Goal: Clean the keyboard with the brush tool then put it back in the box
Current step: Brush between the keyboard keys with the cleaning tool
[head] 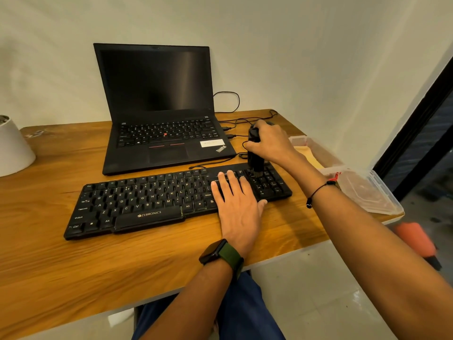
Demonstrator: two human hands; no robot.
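Observation:
A black Zebronics keyboard lies across the wooden desk in front of me. My left hand lies flat with straight fingers on the keyboard's right part, holding it down. My right hand grips a black brush tool upright, with its bristle end touching the keys at the top of the number pad. A clear plastic box stands open at the desk's right edge, with its lid folded out toward me.
A black ThinkPad laptop stands open behind the keyboard, with thin black cables trailing to its right. A white pot sits at the far left. An orange object lies on the floor below the desk's right edge.

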